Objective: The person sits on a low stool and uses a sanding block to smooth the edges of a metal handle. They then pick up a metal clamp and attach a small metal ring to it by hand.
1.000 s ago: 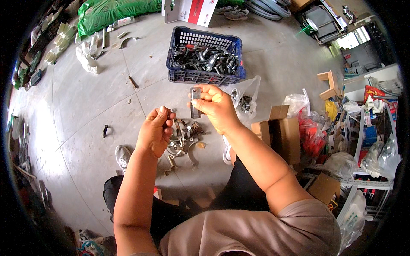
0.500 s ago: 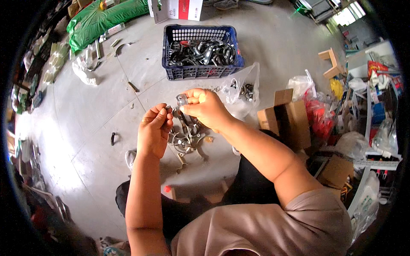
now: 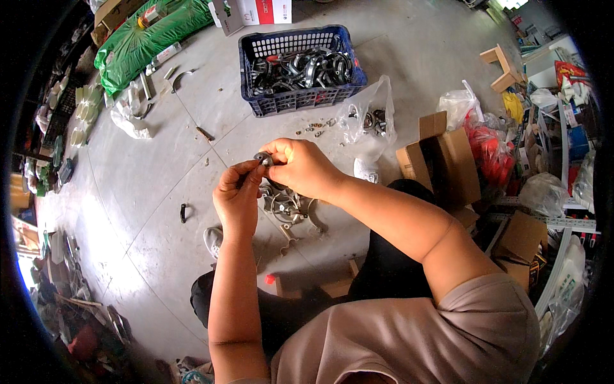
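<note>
My left hand (image 3: 238, 195) and my right hand (image 3: 299, 168) meet in front of me, fingertips pinched around a small grey metal fitting (image 3: 263, 157) with a rounded end. The left thumb and forefinger press on its left side, while the right fingers hold it from the right. Its lower part is hidden by the fingers. Just below the hands, a loose heap of metal hose clamps (image 3: 286, 208) with curved bands lies on the floor, partly covered by my right hand.
A blue plastic crate (image 3: 300, 102) full of curved metal clamps stands ahead. Right of it are a clear plastic bag (image 3: 384, 121) of metal parts and an open cardboard box (image 3: 460, 166). Small nuts (image 3: 316, 127) lie scattered before the crate. A green sack (image 3: 144, 48) lies far left.
My hands have come together; the small round piece in the left now meets the flat metal piece in the right. The view has shifted slightly, uncovering the small nuts on the floor.
</note>
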A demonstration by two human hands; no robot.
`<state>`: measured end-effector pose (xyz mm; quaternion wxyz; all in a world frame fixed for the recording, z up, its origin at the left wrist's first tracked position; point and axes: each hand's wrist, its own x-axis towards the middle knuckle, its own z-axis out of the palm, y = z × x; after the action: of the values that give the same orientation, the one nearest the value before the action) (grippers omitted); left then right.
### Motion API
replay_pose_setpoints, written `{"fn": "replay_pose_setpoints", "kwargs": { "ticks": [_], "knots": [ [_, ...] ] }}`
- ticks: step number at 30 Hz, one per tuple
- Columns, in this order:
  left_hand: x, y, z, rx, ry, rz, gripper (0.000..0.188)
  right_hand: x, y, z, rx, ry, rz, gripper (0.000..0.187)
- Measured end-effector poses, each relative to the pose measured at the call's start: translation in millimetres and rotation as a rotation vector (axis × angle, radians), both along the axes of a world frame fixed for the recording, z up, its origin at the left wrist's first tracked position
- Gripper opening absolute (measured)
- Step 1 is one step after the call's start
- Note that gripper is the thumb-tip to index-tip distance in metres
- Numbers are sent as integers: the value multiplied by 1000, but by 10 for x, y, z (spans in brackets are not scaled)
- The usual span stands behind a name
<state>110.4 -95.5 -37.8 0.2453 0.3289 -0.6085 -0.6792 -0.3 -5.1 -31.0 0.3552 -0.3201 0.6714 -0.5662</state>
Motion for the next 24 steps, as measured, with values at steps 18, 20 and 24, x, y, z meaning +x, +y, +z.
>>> {"fn": "replay_pose_setpoints", "kwargs": {
  "ticks": [18, 20, 24],
  "knots": [
    [25, -92, -14, 237, 31, -9, 10, 61, -29, -15, -78, -98, 86, 30],
    [34, -83, -19, 194, 37, -16, 9, 38, -29, -8, -26, -78, 95, 29],
    [19, -44, 16, 153, 47, 5, 8, 20, -40, -6, -63, -125, 24, 19]
  ]
}}
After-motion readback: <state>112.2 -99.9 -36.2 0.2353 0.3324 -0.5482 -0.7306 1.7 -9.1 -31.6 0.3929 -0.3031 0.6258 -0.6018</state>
